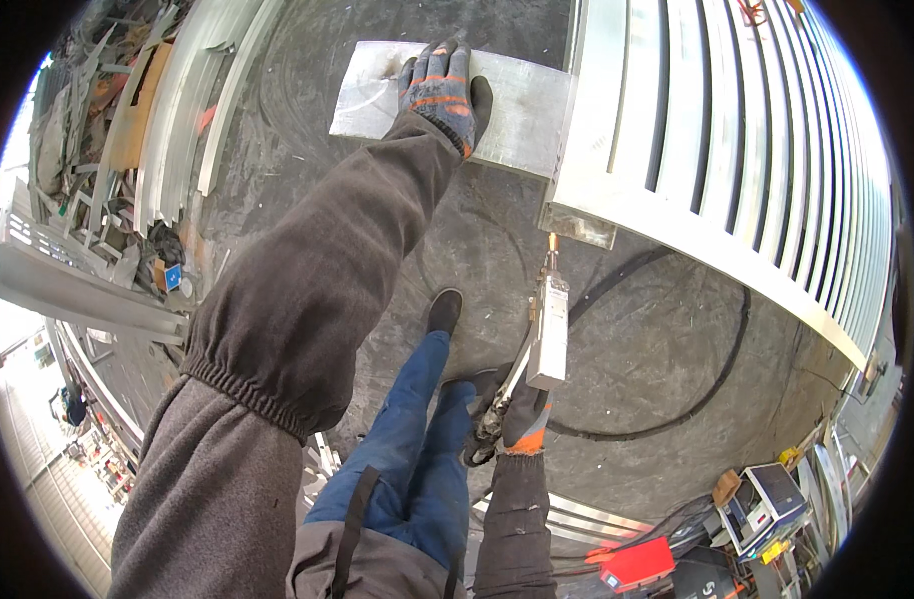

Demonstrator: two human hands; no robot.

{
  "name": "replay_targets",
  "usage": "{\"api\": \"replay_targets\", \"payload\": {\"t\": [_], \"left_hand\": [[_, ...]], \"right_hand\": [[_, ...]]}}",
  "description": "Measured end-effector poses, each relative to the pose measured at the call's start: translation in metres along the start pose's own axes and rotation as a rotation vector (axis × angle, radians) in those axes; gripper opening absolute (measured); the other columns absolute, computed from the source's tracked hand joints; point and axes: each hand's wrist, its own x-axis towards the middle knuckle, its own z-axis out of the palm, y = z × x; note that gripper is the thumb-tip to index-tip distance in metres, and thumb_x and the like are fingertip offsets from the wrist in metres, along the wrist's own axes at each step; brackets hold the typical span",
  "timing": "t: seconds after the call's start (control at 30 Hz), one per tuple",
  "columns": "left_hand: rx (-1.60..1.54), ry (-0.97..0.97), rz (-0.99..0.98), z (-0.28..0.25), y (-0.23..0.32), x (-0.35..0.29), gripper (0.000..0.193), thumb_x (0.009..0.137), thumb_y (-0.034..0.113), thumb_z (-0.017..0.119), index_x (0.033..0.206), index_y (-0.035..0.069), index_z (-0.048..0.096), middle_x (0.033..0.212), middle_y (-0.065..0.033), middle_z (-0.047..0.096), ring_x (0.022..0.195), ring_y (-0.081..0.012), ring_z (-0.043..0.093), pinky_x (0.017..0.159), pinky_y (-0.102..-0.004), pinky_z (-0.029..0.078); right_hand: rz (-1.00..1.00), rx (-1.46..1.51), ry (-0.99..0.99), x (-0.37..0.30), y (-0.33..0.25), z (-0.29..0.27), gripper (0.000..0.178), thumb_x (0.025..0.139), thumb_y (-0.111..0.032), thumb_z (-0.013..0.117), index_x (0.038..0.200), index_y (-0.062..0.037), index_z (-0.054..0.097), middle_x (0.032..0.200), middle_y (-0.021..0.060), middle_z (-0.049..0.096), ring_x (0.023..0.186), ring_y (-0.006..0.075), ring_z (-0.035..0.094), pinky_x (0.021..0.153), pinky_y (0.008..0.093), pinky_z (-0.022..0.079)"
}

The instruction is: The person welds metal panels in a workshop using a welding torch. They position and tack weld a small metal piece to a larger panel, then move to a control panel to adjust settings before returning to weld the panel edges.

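Note:
My left hand (443,98), in a grey and orange work glove, lies flat on a bare silvery metal plate (522,112), fingers stretched forward and thumb apart. The plate's right end meets the side of a large slatted metal frame (667,205). Lower down, my gloved right hand (527,424) is closed round the rear of a handheld laser welding gun (549,334). Its copper-coloured tip points up at the frame's near corner (582,225), a small gap away. The gun's body hides part of the right hand's fingers.
A thick black hose (667,427) loops over the dark floor right of my legs. Metal profiles and scrap (173,130) are piled at the left. A red box (639,564) and a white-and-dark machine (761,509) stand at the lower right.

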Motion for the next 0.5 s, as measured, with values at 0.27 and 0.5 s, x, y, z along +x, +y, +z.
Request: {"api": "replay_targets", "payload": {"t": [0.27, 0.5], "left_hand": [[-0.052, -0.079, -0.069, -0.007, 0.005, 0.001, 0.048, 0.095, 0.028, 0.058, 0.135, 0.001, 0.056, 0.140, -0.0230, 0.055, 0.134, -0.0411, 0.049, 0.116, -0.0555, 0.032], [-0.115, -0.052, -0.048, -0.015, 0.009, 0.004, 0.049, 0.092, 0.026, 0.060, 0.133, -0.001, 0.056, 0.136, -0.0242, 0.054, 0.131, -0.0416, 0.049, 0.114, -0.0565, 0.032]], "right_hand": [[-0.078, -0.068, -0.001, -0.007, -0.025, -0.002, 0.046, 0.110, -0.038, 0.043, 0.101, 0.0025, 0.062, 0.080, 0.0064, 0.059, 0.071, 0.0171, 0.052, 0.062, 0.0329, 0.043], [0.568, 0.471, 0.009, -0.081, -0.075, -0.030, 0.044, 0.098, -0.043, 0.061, 0.099, 0.0010, 0.062, 0.072, 0.0096, 0.061, 0.057, 0.0197, 0.061, 0.049, 0.0310, 0.049]]}}
